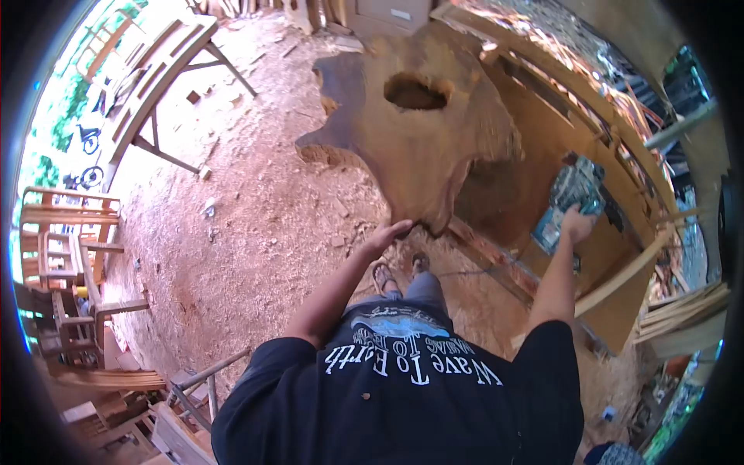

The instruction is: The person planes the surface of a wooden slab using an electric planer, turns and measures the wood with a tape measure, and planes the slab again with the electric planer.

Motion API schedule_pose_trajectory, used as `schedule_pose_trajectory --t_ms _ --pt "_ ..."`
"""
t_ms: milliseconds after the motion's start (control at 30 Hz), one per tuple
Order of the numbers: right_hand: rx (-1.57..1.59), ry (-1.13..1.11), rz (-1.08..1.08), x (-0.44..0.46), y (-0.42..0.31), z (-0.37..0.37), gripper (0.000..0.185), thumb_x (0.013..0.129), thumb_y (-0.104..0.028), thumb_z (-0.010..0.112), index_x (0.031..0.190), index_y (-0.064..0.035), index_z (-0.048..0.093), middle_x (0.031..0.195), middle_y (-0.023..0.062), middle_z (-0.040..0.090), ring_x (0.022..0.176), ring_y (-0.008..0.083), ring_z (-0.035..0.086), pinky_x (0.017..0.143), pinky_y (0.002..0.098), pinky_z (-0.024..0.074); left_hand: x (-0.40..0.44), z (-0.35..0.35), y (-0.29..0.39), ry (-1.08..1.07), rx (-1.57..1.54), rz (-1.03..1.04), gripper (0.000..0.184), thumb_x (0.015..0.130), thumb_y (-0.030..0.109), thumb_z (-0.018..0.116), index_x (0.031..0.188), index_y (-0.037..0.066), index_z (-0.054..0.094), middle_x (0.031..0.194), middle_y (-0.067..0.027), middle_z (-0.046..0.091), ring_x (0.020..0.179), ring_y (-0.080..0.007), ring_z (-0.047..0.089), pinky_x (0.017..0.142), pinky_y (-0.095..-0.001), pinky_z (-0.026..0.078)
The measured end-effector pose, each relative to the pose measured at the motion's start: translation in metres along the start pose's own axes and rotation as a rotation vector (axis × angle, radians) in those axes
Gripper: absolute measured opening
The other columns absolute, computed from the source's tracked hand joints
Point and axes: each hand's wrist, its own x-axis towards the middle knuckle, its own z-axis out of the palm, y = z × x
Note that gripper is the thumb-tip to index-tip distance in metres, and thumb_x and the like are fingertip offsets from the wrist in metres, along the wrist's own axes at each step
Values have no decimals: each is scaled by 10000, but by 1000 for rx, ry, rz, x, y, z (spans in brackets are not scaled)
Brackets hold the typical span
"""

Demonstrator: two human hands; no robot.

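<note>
A large, irregular wooden slab (418, 139) with an oval hole and jagged edges lies in front of me, its narrow end pointing toward my body. My left hand (391, 234) is closed on the edge of that narrow end, with some fingers hidden by the wood. Off to the right, my right hand (578, 225) grips a teal electric planer (572, 194). The planer is over a brown board surface (535, 209), to the right of the slab; whether it touches the board I cannot tell.
Wood shavings and scraps cover the ground (256, 178). A long wooden frame on legs (159, 85) stands at the upper left, with wooden chairs (70, 256) below it. A curved wooden strip (632, 271) and stacked thin strips (682, 310) are at the right. A drawer unit (387, 17) stands behind.
</note>
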Motion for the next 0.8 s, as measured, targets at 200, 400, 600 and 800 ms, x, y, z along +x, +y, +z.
schedule_pose_trajectory --t_ms 200,400,600,800 --pt "22 -8 8 -2 1 -1 594 870 -411 682 1170 92 585 1068 304 678 1011 447 666 883 508 533 -33 -112 6 10 64 -105 597 909 533 634 1292 75 620 1125 -30 678 1018 -176 613 817 -359 466" --pt "22 -9 0 -1 3 -2 605 891 -388 679 1235 97 567 1126 296 666 1044 439 656 900 504 525 -35 -111 0 111 143 -127 742 864 610 661 1345 49 597 1188 -93 683 1040 -221 636 859 -387 500" --pt "-14 24 -28 -2 4 -1 641 895 -411 654 1272 96 546 1132 293 669 1030 446 659 898 511 520 -29 -108 -36 240 511 131 891 808 594 740 1448 36 466 1283 -189 658 1202 -300 626 1021 -409 481" --pt "-13 -28 28 -4 -2 -9 651 895 -450 645 1270 75 556 1130 293 670 1031 448 660 911 518 515 -53 -66 10 495 492 82 829 764 572 793 1360 47 555 1228 -235 671 1146 -386 649 971 -449 514"
